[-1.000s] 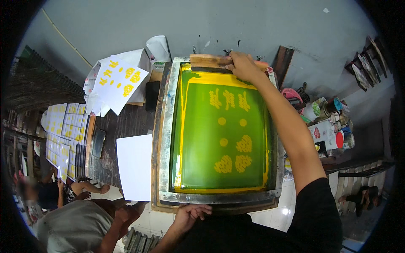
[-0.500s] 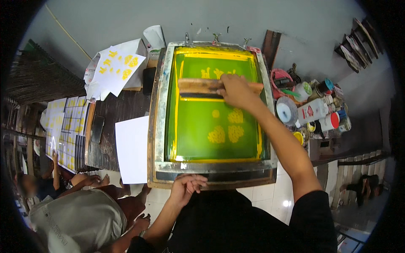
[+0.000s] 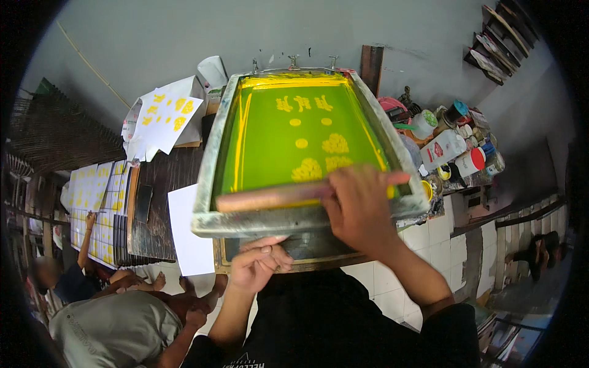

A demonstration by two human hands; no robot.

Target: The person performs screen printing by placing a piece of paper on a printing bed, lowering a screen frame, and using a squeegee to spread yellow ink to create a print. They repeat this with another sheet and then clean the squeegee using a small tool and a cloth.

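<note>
My right hand (image 3: 362,211) grips a wooden squeegee (image 3: 264,196), slightly blurred, at the near side of a screen-printing frame (image 3: 211,159). Yellow ink streaks border the green mesh (image 3: 270,153), which bears yellow flower shapes, dots and character-like marks. The frame's near edge is raised off the dark printing base (image 3: 307,246), while clamps (image 3: 293,61) stand at its far edge. Just under that raised edge, my left hand (image 3: 261,267) has its fingers curled, with nothing visible in them. Whether a fingertip touches the frame I cannot tell.
White paper (image 3: 190,233) lies left of the base. Farther left are printed sheets (image 3: 164,119) and a rack (image 3: 98,205) of prints, with two people nearby, one wearing a grey shirt (image 3: 116,325). Bottles and ink tubs (image 3: 445,149) crowd the right side.
My right hand has drawn the squeegee from the mesh's upper part to its near edge. The frame's near side has risen from the base. My left hand has shifted slightly left.
</note>
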